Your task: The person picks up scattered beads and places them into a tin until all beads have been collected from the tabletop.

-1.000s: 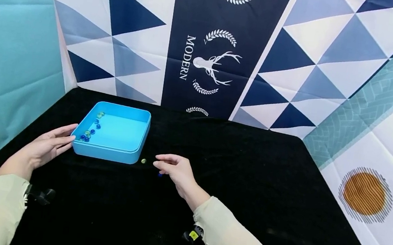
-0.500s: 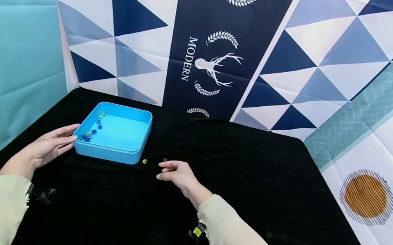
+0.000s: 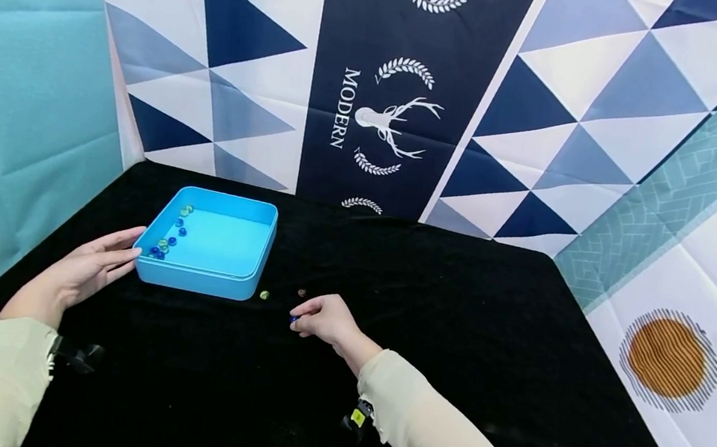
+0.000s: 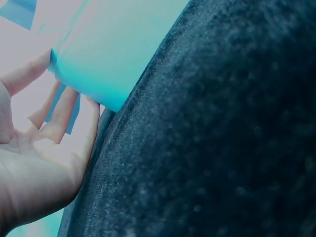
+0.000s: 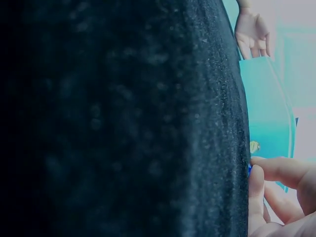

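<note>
Between its thumb and index finger my right hand (image 3: 330, 320) pinches a blue marble (image 3: 293, 318), low over the black cloth. In the right wrist view a sliver of the marble (image 5: 250, 169) shows at the fingertips. A square light-blue box (image 3: 196, 280) stands to the left, its top open. My left hand (image 3: 76, 273) rests its fingertips against the box's near left corner, thumb at the rim. Several blue and yellow-green marbles (image 3: 172, 240) lie inside along the left wall. On the cloth are a yellow-green marble (image 3: 264, 295) beside the box and a brown marble (image 3: 302, 292) just beyond my right hand.
Black cloth (image 3: 440, 325) covers the table. Behind it hangs a curtain (image 3: 249, 73) with triangles and a deer print, and more patterned fabric (image 3: 674, 356) closes off the right side. Each wrist wears a dark strap.
My right hand drew back a little to the right, uncovering the brown marble, then its fingers came together on the blue marble. My left hand and the box kept their place.
</note>
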`<state>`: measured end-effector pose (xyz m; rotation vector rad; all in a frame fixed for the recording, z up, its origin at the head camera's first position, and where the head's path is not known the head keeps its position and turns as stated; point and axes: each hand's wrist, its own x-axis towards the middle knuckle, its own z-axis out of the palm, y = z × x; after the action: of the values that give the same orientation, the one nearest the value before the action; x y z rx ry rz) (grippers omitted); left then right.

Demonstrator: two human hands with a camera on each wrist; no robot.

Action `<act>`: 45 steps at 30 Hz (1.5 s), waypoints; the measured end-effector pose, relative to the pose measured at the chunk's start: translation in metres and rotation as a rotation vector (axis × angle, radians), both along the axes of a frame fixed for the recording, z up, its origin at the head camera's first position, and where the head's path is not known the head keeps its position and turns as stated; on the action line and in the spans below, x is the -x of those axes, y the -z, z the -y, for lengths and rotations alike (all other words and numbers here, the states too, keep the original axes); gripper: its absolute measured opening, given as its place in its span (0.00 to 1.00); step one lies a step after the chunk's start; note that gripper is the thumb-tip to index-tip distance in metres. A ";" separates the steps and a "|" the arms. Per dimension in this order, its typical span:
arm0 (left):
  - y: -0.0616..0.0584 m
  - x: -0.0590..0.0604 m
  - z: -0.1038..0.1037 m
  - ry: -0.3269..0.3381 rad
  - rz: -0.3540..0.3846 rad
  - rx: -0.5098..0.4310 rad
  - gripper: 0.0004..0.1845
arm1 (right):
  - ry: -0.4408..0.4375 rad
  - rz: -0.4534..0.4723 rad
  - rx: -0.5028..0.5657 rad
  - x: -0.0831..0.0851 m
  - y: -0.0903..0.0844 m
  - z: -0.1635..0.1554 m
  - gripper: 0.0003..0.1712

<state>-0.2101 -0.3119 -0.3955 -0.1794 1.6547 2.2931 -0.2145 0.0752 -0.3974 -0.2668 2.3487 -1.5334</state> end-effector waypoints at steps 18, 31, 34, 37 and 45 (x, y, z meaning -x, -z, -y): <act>0.001 -0.002 0.002 0.003 -0.008 -0.004 0.16 | 0.136 0.244 0.298 0.005 0.001 -0.001 0.12; 0.002 -0.001 0.001 0.000 -0.022 -0.014 0.16 | 0.211 0.277 0.444 0.005 -0.003 0.017 0.13; 0.002 -0.001 0.001 0.001 -0.023 -0.008 0.16 | 0.237 0.269 0.466 0.006 -0.005 0.022 0.12; 0.001 -0.001 0.001 0.000 -0.022 -0.001 0.17 | 0.248 0.259 0.476 0.007 -0.008 0.028 0.12; 0.002 -0.001 0.002 0.001 -0.030 0.006 0.18 | 0.273 0.237 0.500 0.012 -0.014 0.043 0.13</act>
<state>-0.2093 -0.3137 -0.3971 -0.1459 1.6760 2.3007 -0.2268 0.0322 -0.3837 0.1281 1.8498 -2.1400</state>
